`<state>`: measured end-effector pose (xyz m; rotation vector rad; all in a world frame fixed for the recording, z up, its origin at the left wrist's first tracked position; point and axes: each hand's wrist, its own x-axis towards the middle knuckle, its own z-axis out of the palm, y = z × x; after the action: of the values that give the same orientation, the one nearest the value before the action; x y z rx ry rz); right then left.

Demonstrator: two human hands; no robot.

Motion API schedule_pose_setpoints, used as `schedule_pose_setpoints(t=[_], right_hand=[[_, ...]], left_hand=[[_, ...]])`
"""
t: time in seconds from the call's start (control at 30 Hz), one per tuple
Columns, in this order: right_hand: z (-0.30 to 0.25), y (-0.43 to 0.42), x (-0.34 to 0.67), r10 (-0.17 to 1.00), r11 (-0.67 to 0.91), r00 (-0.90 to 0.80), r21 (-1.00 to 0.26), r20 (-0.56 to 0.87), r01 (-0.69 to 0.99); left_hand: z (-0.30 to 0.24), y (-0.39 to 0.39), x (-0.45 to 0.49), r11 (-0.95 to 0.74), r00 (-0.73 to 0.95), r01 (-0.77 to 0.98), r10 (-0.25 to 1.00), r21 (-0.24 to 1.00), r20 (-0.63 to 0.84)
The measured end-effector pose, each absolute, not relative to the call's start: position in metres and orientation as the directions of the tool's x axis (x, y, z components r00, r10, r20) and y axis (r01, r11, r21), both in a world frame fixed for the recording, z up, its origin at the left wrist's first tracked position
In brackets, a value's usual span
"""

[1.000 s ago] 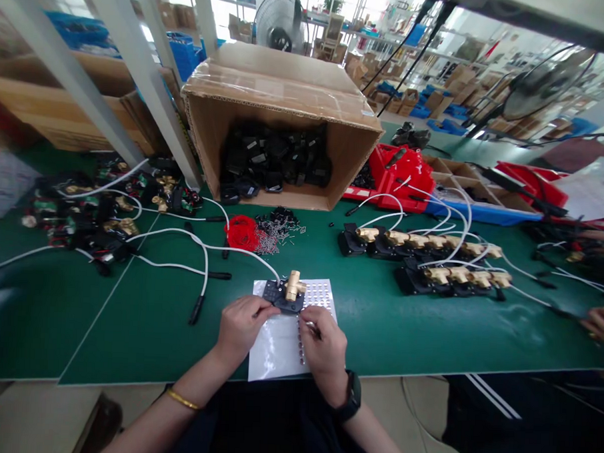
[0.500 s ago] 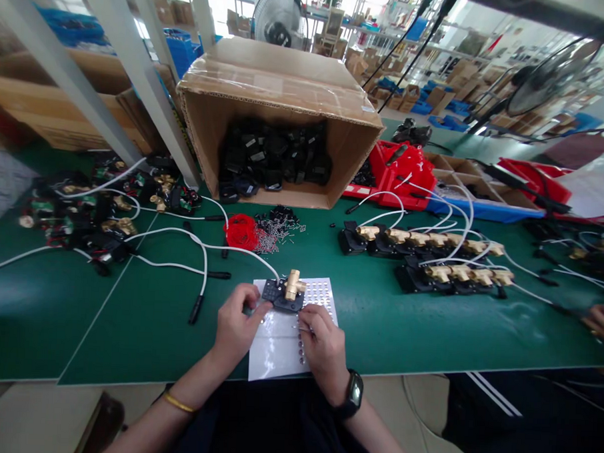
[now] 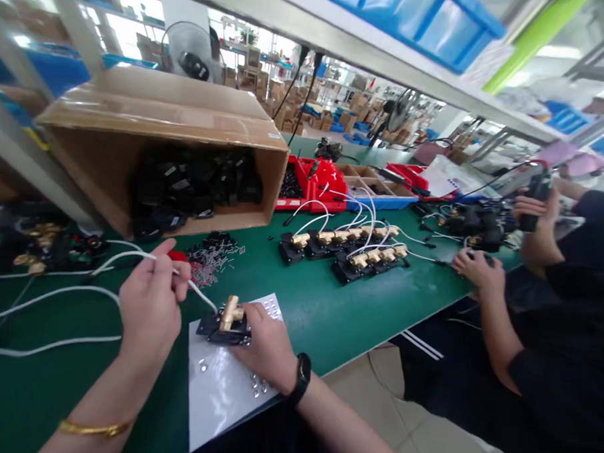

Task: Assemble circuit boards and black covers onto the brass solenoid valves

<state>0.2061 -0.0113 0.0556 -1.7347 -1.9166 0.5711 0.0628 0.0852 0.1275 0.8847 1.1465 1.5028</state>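
Note:
A black valve block with a brass fitting rests on a white sheet dotted with small silver parts, near the table's front edge. My right hand is closed on the block's near side and holds it down. My left hand is raised to the left of it, fingers pinched on the white cable that runs to the block.
A cardboard box full of black parts lies on its side behind. Rows of finished brass-and-black units with white cables sit to the right. Red bins stand further back. A co-worker's hands work at the right.
The camera swung to the right. My left hand left the block, rose and took hold of the white cable. My right hand moved onto the block.

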Motion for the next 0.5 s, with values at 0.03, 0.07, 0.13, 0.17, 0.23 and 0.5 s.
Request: schedule_pose_setpoints(t=[0.03, 0.07, 0.13, 0.17, 0.23, 0.5], right_hand=[[0.055, -0.012, 0.206, 0.995, 0.084, -0.029, -0.615, 0.098, 0.784], [0.055, -0.013, 0.207, 0.992, 0.066, 0.017, -0.628, 0.125, 0.775], [0.055, -0.016, 0.215, 0.974, 0.029, 0.127, -0.657, 0.189, 0.753], [0.056, -0.016, 0.222, 0.956, 0.005, 0.193, -0.669, 0.221, 0.743], [0.056, -0.015, 0.244, 0.9, -0.056, 0.329, -0.674, 0.284, 0.736], [0.025, -0.022, 0.335, 0.733, -0.318, 0.524, -0.462, 0.434, 0.828]], left_hand=[[0.136, 0.083, 0.075, -0.102, -0.132, -0.164, 0.988, 0.981, 0.08], [0.146, 0.081, 0.088, -0.15, -0.009, -0.058, 0.989, 0.987, 0.15], [0.164, 0.081, 0.115, -0.242, 0.236, 0.108, 0.948, 0.964, 0.212], [0.172, 0.083, 0.129, -0.295, 0.327, 0.146, 0.915, 0.944, 0.236], [0.181, 0.089, 0.151, -0.387, 0.438, 0.144, 0.85, 0.911, 0.292], [0.127, 0.075, 0.124, -0.334, 0.557, 0.181, 0.81, 0.925, 0.183]])
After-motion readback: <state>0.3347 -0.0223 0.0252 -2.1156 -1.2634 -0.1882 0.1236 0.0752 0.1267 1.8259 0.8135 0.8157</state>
